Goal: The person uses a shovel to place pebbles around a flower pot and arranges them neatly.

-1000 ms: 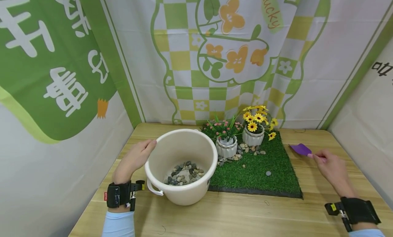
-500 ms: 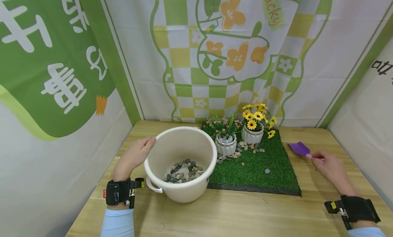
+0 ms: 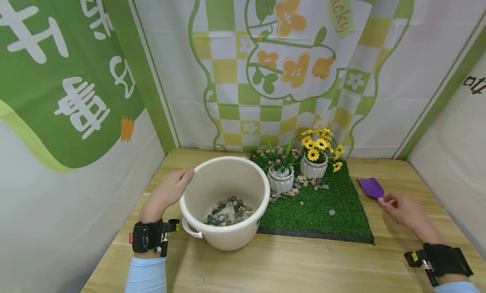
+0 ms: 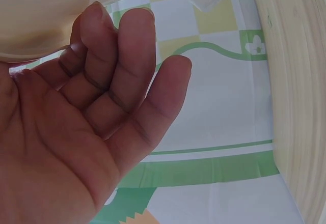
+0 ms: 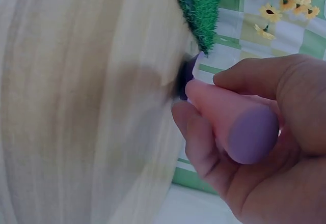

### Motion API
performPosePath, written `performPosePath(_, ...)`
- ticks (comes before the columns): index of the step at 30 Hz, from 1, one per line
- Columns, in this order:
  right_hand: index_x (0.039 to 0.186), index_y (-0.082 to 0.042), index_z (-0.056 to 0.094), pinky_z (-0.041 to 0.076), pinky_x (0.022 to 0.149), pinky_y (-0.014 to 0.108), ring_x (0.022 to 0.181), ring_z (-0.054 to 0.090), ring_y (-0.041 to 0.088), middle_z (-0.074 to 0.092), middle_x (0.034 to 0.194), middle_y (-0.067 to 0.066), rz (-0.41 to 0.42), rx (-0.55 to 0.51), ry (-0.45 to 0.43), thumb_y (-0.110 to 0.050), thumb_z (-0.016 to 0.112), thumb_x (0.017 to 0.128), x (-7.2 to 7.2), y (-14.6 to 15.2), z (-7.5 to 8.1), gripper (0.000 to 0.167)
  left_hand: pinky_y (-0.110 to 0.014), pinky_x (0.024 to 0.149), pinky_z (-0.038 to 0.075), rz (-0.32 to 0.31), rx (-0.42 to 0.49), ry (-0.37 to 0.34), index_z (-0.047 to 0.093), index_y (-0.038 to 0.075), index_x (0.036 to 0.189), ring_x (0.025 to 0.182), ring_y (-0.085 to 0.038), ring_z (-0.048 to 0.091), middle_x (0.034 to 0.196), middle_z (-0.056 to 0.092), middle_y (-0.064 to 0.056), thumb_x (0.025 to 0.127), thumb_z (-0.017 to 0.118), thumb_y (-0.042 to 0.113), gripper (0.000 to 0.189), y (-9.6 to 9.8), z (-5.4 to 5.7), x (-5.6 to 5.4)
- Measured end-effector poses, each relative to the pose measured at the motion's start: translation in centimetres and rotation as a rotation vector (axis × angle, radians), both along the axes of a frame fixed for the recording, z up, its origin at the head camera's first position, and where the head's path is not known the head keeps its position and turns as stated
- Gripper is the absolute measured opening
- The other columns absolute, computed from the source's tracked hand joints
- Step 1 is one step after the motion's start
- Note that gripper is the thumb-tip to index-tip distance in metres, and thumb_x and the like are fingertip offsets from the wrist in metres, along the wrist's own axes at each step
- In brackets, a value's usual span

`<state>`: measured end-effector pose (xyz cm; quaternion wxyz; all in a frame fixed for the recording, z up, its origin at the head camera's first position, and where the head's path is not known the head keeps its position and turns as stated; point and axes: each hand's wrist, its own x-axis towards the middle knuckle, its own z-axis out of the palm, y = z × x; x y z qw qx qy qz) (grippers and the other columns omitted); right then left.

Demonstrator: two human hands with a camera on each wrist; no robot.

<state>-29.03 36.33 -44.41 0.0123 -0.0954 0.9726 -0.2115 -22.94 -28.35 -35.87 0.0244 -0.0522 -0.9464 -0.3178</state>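
Note:
My left hand (image 3: pixel 169 192) grips the left rim of a cream bucket (image 3: pixel 224 239), its fingers (image 4: pixel 135 56) loosely bent by the outer wall; its thumb is hidden in the left wrist view. Grey and tan pebbles (image 3: pixel 228 212) lie on the bucket's bottom. Off to the right, my right hand (image 3: pixel 406 211) pinches the pink handle (image 5: pixel 224 112) of a small shovel with a purple blade (image 3: pixel 371 187). That blade hangs low over the wooden table, right of the turf mat; whether it touches the wood I cannot tell.
A green artificial turf mat (image 3: pixel 315 219) lies beside the bucket. On it stand a white pot with pink flowers (image 3: pixel 281 181) and another with yellow flowers (image 3: pixel 314 168). Pebbles (image 3: pixel 290 192) lie around the pots, and one grey pebble (image 3: pixel 332 212) lies apart. Curtains enclose the table.
The shovel has turned in my right hand, its handle now slanting more toward me. The left hand keeps its place on the bucket rim.

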Motion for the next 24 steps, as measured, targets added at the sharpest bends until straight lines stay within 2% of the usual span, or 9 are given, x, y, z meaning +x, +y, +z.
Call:
performPosePath(5, 0.113, 0.011, 0.06, 0.045, 0.059, 0.034, 0.077, 0.063, 0.03, 0.067, 0.089, 0.023, -0.019, 0.022, 0.008, -0.032, 0.052, 0.102, 0.0, 0.2, -0.63, 0.046, -0.048, 0.088, 0.053, 0.0, -0.004, -0.007, 0.06, 0.007, 0.129, 0.097, -0.022, 0.068, 0.109, 0.072, -0.01, 0.106, 0.028, 0.049, 0.057, 0.04, 0.01, -0.01)
performPosePath(14, 0.127, 0.012, 0.05, 0.048, 0.06, 0.037, 0.081, 0.065, 0.036, 0.066, 0.098, 0.031, -0.043, 0.039, -0.087, -0.043, 0.044, 0.104, -0.12, 0.56, -0.5, 0.06, -0.047, 0.087, 0.053, -0.002, -0.012, -0.003, 0.06, 0.007, 0.128, 0.097, -0.023, 0.068, 0.109, 0.072, -0.011, 0.106, 0.028, 0.047, 0.057, 0.08, -0.04, -0.1)
performPosePath(21, 0.129, 0.014, 0.048, 0.045, 0.056, 0.032, 0.071, 0.062, 0.021, 0.067, 0.096, 0.029, -0.036, 0.019, -0.096, -0.042, 0.044, 0.104, -0.2, 0.75, -0.95, 0.061, -0.051, 0.09, 0.052, 0.002, -0.014, -0.003, 0.059, 0.006, 0.13, 0.102, -0.028, 0.067, 0.112, 0.071, -0.013, 0.106, 0.027, 0.048, 0.058, 0.1, 0.0, -0.08)
performPosePath(24, 0.129, 0.014, 0.047, 0.044, 0.056, 0.031, 0.069, 0.061, 0.018, 0.067, 0.095, 0.028, -0.033, 0.019, -0.102, -0.042, 0.044, 0.104, -0.26, 0.76, -1.03, 0.062, -0.051, 0.091, 0.052, 0.004, -0.012, -0.001, 0.059, 0.006, 0.131, 0.103, -0.028, 0.067, 0.113, 0.071, -0.013, 0.106, 0.027, 0.047, 0.058, 0.08, -0.01, -0.07)
